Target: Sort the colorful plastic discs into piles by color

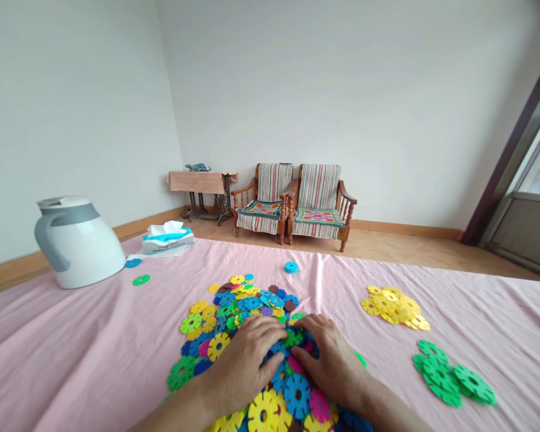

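Note:
A mixed pile of flat plastic snowflake discs (234, 312) in blue, yellow, green, pink and purple lies on the pink tablecloth (94, 348) in front of me. My left hand (247, 360) rests palm down on the pile, fingers stretched and slightly curled over the discs. My right hand (330, 360) lies flat beside it, fingertips touching green and blue discs at the pile's middle. Neither hand visibly grips a disc. To the right sit a sorted heap of yellow discs (396, 307) and a heap of green discs (450, 375).
A white kettle (76, 240) stands at the far left, a tissue pack (167, 237) behind it. Single discs lie loose: a blue disc (291, 267), a green disc (141, 279), another blue one (132, 263). Two wooden armchairs (292, 204) and a small side table (202, 183) stand by the wall.

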### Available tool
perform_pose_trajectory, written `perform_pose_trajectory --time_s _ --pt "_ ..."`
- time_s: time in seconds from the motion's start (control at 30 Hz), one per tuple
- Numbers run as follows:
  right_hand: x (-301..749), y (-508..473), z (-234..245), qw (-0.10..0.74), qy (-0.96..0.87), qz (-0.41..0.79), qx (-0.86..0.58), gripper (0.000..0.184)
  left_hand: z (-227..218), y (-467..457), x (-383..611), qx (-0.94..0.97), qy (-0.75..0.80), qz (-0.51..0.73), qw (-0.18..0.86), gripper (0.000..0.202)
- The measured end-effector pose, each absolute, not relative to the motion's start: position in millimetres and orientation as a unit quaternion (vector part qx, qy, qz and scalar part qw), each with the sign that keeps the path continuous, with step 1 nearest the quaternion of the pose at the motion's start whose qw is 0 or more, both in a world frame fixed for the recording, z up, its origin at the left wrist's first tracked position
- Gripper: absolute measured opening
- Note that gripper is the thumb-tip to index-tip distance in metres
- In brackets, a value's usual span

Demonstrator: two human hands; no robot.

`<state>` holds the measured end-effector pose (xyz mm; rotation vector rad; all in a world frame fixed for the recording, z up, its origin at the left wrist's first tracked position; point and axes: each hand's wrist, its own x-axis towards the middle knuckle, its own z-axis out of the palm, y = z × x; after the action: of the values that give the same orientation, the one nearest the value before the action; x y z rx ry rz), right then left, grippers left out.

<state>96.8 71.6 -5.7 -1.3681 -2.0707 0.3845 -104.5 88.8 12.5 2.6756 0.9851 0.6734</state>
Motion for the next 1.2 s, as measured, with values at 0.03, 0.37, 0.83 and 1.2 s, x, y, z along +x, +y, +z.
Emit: perform_pose_trajectory --time_s 0.03,0.37,0.83,1.2 --pt "96 71 -5 0.306 -0.785 0.147 -0.519 0.018 12 89 -104 0.908 0.333 0.228 0.108 0.034" --pt "96 71 0 0.336 -0.791 0.115 -0.499 0.016 11 87 -106 0.899 0.338 0.248 0.131 0.050" --pt "96 71 4 0.375 -0.736 0.248 -0.506 0.009 14 87 -105 0.902 0.338 0.238 0.124 0.036" --pt "89 64 5 0.365 -0.752 0.257 -0.485 0.014 11 87 -105 0.904 0.332 0.236 0.127 0.035"
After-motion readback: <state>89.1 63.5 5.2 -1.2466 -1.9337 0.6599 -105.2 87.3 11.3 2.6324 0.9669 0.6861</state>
